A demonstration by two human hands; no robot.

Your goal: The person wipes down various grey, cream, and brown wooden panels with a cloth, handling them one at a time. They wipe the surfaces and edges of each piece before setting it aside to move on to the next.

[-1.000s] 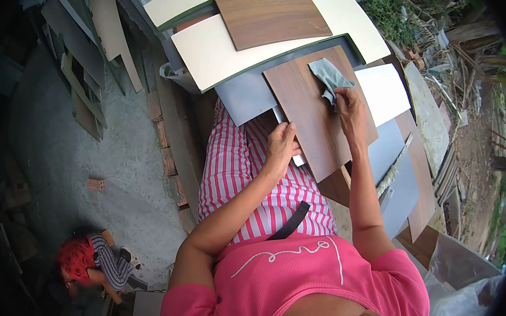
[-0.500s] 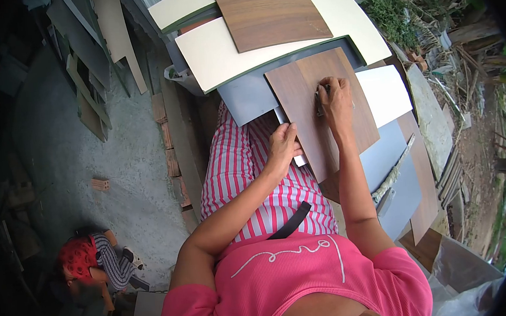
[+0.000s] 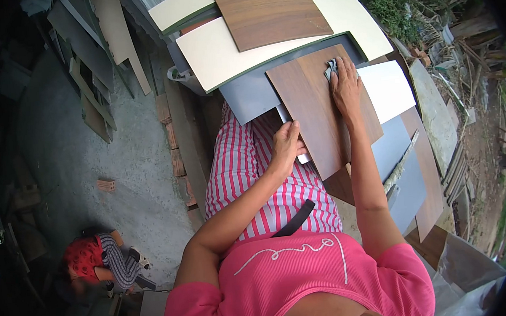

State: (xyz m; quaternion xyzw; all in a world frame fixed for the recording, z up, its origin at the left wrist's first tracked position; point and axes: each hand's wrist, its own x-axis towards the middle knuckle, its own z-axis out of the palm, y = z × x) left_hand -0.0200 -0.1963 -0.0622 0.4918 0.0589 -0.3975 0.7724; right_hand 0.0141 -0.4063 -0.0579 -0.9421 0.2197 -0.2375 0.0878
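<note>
Here, right hand (image 3: 345, 88), open-palmed, presses grey cloth (image 3: 331, 67) on brown panel (image 3: 310, 109); left hand (image 3: 287, 144) clamps its edge.

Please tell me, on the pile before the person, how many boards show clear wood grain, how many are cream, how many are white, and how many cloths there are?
Wood-grain boards: 2 (near board, far board)
Cream boards: 2
White boards: 1
Cloths: 1
Total: 6
</note>
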